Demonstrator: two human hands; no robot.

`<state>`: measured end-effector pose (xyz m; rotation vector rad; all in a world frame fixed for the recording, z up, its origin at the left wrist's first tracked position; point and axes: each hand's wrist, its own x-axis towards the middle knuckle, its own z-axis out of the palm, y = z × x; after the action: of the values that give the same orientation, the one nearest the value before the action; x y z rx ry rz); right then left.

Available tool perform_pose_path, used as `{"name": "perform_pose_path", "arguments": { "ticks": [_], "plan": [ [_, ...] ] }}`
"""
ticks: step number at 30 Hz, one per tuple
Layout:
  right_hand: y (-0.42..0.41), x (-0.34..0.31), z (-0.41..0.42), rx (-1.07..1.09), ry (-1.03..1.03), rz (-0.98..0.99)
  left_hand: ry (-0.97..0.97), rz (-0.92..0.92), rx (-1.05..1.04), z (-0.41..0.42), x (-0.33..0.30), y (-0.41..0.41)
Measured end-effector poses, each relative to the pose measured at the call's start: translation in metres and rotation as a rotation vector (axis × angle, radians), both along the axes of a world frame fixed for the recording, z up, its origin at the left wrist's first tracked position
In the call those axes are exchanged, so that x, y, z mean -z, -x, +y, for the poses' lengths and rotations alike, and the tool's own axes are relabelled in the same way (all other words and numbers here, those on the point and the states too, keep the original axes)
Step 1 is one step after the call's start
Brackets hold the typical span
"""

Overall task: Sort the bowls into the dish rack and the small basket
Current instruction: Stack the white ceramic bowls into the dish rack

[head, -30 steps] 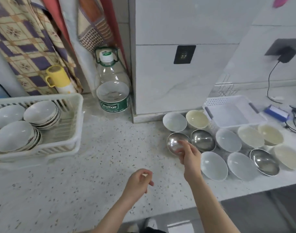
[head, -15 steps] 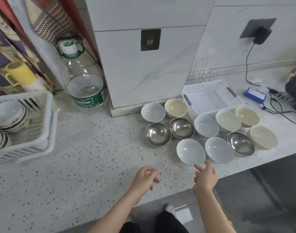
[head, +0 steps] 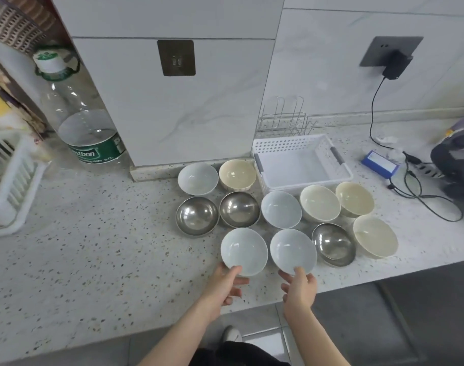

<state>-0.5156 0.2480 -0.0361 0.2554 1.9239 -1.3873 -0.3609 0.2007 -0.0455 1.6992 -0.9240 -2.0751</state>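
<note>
Several bowls stand in a cluster on the speckled counter. Among them are white ones, cream ones (head: pixel 319 202) and steel ones (head: pixel 196 215). My left hand (head: pixel 224 283) pinches the near rim of the front left white bowl (head: pixel 244 249), thumb on top and fingers beneath. My right hand (head: pixel 299 286) holds the near rim of the white bowl beside it (head: pixel 292 249) the same way. Both bowls rest on the counter. The small white perforated basket (head: pixel 286 145) sits behind the cluster with nothing in it. Only a corner of the white dish rack (head: pixel 14 178) shows at the far left edge.
A large water bottle (head: pixel 85 128) stands at the back left beside a white pillar. A wire rack (head: pixel 283 120) is behind the basket. A blue box (head: pixel 380 167), cables (head: pixel 415 191) and a dark device (head: pixel 457 159) lie at the right. The counter's front edge runs just under my hands.
My view has swung right and down, so the dish rack has slid almost out of sight. Both hands have moved forward from the counter edge and taken hold of the two front white bowls.
</note>
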Motion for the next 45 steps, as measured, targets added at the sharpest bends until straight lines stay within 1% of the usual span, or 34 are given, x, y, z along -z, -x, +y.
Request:
{"name": "perform_pose_path", "arguments": {
  "ticks": [4, 10, 15, 19, 23, 27, 37, 41, 45],
  "plan": [
    [0.004, -0.003, 0.003, -0.081, 0.017, -0.003, 0.006, 0.036, -0.133, 0.003, 0.008, 0.012],
    [0.006, -0.007, 0.009, -0.072, 0.051, 0.004, 0.040, 0.040, -0.241, 0.005, 0.006, 0.005],
    [-0.012, -0.016, 0.006, -0.079, 0.106, 0.026, 0.060, 0.074, -0.329, 0.007, -0.004, -0.024],
    [-0.040, -0.029, -0.009, -0.127, 0.165, 0.057, 0.107, 0.112, -0.412, 0.003, -0.016, -0.061],
    [-0.089, -0.041, -0.029, -0.207, 0.230, 0.094, 0.192, 0.160, -0.460, -0.007, -0.030, -0.114],
    [-0.160, -0.049, -0.049, -0.260, 0.274, 0.128, 0.268, 0.173, -0.496, -0.019, -0.044, -0.188],
    [-0.366, -0.072, -0.083, -0.380, 0.369, 0.123, 0.422, 0.047, -0.535, -0.034, -0.077, -0.420],
    [-0.417, -0.083, -0.094, -0.432, 0.401, 0.157, 0.452, 0.055, -0.587, -0.041, -0.086, -0.482],
    [-0.439, -0.095, -0.109, -0.485, 0.409, 0.214, 0.468, 0.092, -0.656, -0.051, -0.090, -0.514]
  ]
}}
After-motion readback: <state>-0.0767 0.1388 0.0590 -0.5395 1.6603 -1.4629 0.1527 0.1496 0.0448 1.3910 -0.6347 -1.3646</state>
